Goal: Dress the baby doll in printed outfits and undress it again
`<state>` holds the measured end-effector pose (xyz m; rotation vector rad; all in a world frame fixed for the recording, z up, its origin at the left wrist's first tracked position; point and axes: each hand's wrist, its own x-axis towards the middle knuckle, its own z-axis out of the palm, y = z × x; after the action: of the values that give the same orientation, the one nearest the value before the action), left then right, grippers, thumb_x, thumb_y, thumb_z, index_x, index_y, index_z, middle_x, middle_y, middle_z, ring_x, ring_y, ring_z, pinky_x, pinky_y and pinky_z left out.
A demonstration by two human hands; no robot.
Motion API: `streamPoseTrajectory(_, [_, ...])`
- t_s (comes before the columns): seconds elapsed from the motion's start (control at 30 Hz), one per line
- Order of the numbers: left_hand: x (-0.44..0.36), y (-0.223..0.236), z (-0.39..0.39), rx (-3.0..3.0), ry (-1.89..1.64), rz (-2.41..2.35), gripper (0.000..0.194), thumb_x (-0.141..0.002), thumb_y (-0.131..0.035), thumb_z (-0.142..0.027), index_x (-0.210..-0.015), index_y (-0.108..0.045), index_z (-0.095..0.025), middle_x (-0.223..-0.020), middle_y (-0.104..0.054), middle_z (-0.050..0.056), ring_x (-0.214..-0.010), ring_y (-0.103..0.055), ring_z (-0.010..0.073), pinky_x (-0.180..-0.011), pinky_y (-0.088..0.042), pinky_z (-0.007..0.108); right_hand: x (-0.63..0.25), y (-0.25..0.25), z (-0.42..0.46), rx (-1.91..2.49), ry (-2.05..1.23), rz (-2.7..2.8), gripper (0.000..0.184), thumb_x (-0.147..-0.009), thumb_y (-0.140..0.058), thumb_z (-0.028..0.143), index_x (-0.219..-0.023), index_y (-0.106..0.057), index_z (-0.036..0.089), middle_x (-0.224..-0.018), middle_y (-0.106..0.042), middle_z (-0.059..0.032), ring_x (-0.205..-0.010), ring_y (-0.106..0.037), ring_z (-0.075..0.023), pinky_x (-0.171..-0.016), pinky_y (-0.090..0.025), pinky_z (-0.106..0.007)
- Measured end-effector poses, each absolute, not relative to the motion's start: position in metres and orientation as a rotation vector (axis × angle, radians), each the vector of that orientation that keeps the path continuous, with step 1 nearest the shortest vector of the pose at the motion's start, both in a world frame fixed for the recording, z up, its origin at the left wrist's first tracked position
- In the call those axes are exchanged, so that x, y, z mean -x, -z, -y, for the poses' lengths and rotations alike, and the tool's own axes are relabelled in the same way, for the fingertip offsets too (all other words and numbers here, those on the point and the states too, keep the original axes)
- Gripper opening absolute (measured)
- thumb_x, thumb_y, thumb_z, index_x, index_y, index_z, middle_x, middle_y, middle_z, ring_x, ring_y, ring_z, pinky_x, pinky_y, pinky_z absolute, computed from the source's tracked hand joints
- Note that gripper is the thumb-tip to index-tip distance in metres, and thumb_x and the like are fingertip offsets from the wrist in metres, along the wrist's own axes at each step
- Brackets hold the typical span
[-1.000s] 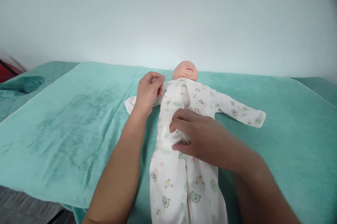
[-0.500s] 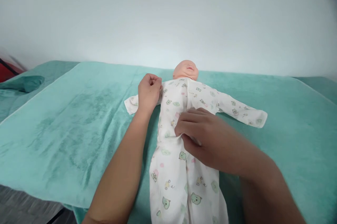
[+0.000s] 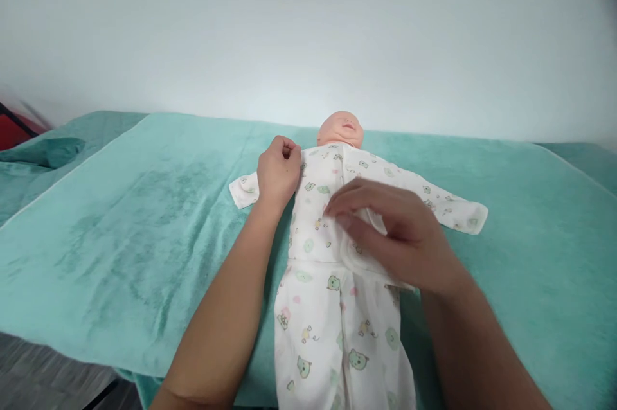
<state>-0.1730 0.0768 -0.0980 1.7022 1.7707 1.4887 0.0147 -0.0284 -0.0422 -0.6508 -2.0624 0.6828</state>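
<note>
A baby doll [image 3: 343,128] lies on its back, wearing a white printed baby shirt [image 3: 315,204] and matching printed trousers [image 3: 308,333]. At the doll's shoulder on the left side is my left hand [image 3: 279,169], its fingers curled closed against the shirt's edge; its fingertips are hidden. My right hand [image 3: 395,227] hovers over the shirt front, slightly blurred, thumb and fingers bent and a little apart with no cloth visible between them. Beneath it, the shirt's front flap [image 3: 354,257] shows its rounded lower corner lying over the trouser waist. Both sleeves stretch outward.
A teal plush cover [image 3: 144,236] spreads under the doll and hangs over the front edge at lower left. Behind it rises a pale wall [image 3: 308,31]. Something red [image 3: 12,127] shows at the far left, and grey floor [image 3: 38,371] lies below.
My right hand has let go of the shirt's front and lifted slightly to the right, uncovering the flap's lower corner. My left hand has shifted slightly right at the shoulder.
</note>
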Motion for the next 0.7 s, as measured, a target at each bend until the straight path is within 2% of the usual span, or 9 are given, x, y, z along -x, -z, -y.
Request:
streamPoseTrajectory(0.07, [0.176, 0.104, -0.073, -1.836, -1.481, -1.840, 0.016, -0.084, -0.048, -0.018, -0.093, -0.061, -0.020, -0.094, -0.069, 0.004, -0.091, -0.063, 0.0208, -0.084, -0.049, 0.034, -0.016, 0.053, 0.019, 0.764, -0.541, 1.917, 0.016, -0.094, -0.052, 0.020, -0.101, -0.065, 0.026, -0.112, -0.069, -0.0052, -0.109, -0.063, -0.0220, -0.096, -0.049, -0.041])
streamPoseTrajectory(0.17, [0.189, 0.114, -0.054, -2.074, -1.345, -1.967, 0.036, -0.078, -0.046, -0.008, -0.109, -0.061, -0.020, -0.116, -0.066, 0.009, -0.114, -0.057, 0.0258, -0.099, -0.045, 0.039, -0.021, 0.072, 0.001, 0.924, -0.407, 1.854, 0.024, -0.094, -0.053, 0.029, -0.116, -0.063, 0.029, -0.138, -0.058, -0.0061, -0.133, -0.049, -0.0257, -0.113, -0.038, -0.050])
streamPoseTrajectory(0.27, [0.213, 0.126, -0.023, -2.270, -1.060, -2.086, 0.048, -0.077, -0.050, -0.009, -0.124, -0.059, -0.020, -0.135, -0.059, 0.010, -0.132, -0.046, 0.0285, -0.112, -0.035, 0.043, -0.025, 0.087, -0.011, 1.051, -0.434, 1.938, 0.043, -0.094, -0.054, 0.038, -0.136, -0.053, 0.030, -0.154, -0.044, -0.0054, -0.145, -0.035, -0.0265, -0.119, -0.029, -0.053])
streamPoseTrajectory(0.37, [0.239, 0.136, -0.001, -2.222, -0.809, -2.258, 0.053, -0.084, -0.053, -0.020, -0.137, -0.052, -0.018, -0.145, -0.052, 0.011, -0.138, -0.040, 0.0315, -0.114, -0.033, 0.047, -0.026, 0.091, -0.013, 1.120, -0.451, 2.063, 0.050, -0.095, -0.049, 0.042, -0.143, -0.048, 0.027, -0.159, -0.037, -0.0066, -0.148, -0.029, -0.0269, -0.121, -0.024, -0.054])
streamPoseTrajectory(0.5, [0.261, 0.137, 0.000, -2.078, -0.653, -2.362, 0.053, -0.091, -0.051, -0.033, -0.142, -0.049, -0.020, -0.141, -0.056, 0.012, -0.129, -0.051, 0.0314, -0.106, -0.040, 0.045, -0.026, 0.088, -0.009, 1.176, -0.397, 2.180, 0.054, -0.098, -0.042, 0.043, -0.148, -0.043, 0.022, -0.162, -0.030, -0.0081, -0.151, -0.020, -0.0279, -0.122, -0.017, -0.057])
streamPoseTrajectory(0.6, [0.268, 0.132, -0.009, -2.121, -0.630, -2.432, 0.047, -0.091, -0.047, -0.022, -0.138, -0.055, -0.023, -0.130, -0.062, 0.011, -0.119, -0.057, 0.0305, -0.098, -0.043, 0.044, -0.026, 0.086, -0.008, 1.178, -0.402, 2.219, 0.056, -0.099, -0.040, 0.044, -0.150, -0.040, 0.022, -0.163, -0.027, -0.0075, -0.152, -0.018, -0.0281, -0.121, -0.015, -0.058])
streamPoseTrajectory(0.7, [0.273, 0.131, -0.016, -2.059, -0.717, -2.550, 0.049, -0.088, -0.042, -0.011, -0.132, -0.061, -0.024, -0.120, -0.064, 0.012, -0.113, -0.059, 0.0288, -0.091, -0.044, 0.040, -0.026, 0.085, -0.007, 1.146, -0.477, 2.169, 0.054, -0.096, -0.047, 0.045, -0.147, -0.045, 0.027, -0.161, -0.032, -0.0049, -0.152, -0.020, -0.0282, -0.121, -0.017, -0.058])
